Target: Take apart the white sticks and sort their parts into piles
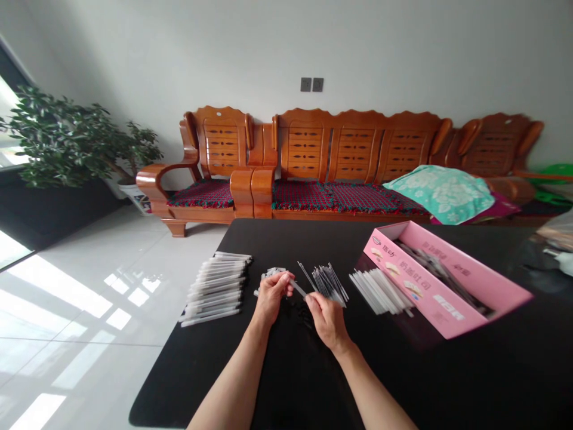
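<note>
A pale, translucent pen barrel [298, 288] spans the gap between my hands above the black table [179, 382]. My left hand [272, 294] pinches its upper left end with fingertips closed. Closed round the lower right end is my right hand [326, 318]. Just beyond my left hand lie small whitish pieces [274, 272], partly hidden by it. Thin dark pen refills [329, 282] are fanned out behind my right hand. Small black parts [305, 318] lie between my wrists, too blurred to make out. To the left, whitish pens with dark ends [219, 286] form a row.
More white pen barrels [380, 291] lie right of the refills, beside a pink open box [430, 292] holding dark, slender items. A wooden sofa [304, 149] with a turquoise cloth [447, 191] stands behind the table. A clear plastic bag [557, 233] sits at far right.
</note>
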Motion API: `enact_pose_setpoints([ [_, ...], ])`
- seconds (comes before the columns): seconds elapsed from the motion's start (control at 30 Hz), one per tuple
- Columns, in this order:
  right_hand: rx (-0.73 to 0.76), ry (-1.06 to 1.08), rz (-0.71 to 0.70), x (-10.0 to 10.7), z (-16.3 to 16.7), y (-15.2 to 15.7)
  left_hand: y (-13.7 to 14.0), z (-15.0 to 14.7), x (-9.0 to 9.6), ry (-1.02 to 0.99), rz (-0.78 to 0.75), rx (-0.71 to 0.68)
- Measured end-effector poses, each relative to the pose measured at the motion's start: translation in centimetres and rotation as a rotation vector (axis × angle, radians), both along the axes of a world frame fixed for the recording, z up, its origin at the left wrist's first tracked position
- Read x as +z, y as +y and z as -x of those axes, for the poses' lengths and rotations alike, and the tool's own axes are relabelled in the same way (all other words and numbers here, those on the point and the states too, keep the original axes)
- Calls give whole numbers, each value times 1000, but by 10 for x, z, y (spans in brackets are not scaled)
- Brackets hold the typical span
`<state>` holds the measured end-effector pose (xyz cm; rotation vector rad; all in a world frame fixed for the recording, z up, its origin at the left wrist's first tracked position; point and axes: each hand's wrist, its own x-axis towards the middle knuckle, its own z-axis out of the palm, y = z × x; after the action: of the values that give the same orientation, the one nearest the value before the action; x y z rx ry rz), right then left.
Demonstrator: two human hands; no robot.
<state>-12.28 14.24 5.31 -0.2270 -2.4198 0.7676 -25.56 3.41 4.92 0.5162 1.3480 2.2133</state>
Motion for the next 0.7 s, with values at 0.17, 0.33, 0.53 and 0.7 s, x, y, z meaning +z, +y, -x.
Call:
enact_pose_setpoints([
  [0.17,3,10,-36,2,-1,-2,0,-1,1,-14,38,9],
  [0.33,-104,91,-339,-4,3,-7,-1,-1,1,-58,63,42],
  [0.53,28,-23,17,0,0,-2,-3,-1,6,45,42,-17],
  [0.7,-26,11,-154,-2,2,-4,0,-3,4,22,87,-7],
])
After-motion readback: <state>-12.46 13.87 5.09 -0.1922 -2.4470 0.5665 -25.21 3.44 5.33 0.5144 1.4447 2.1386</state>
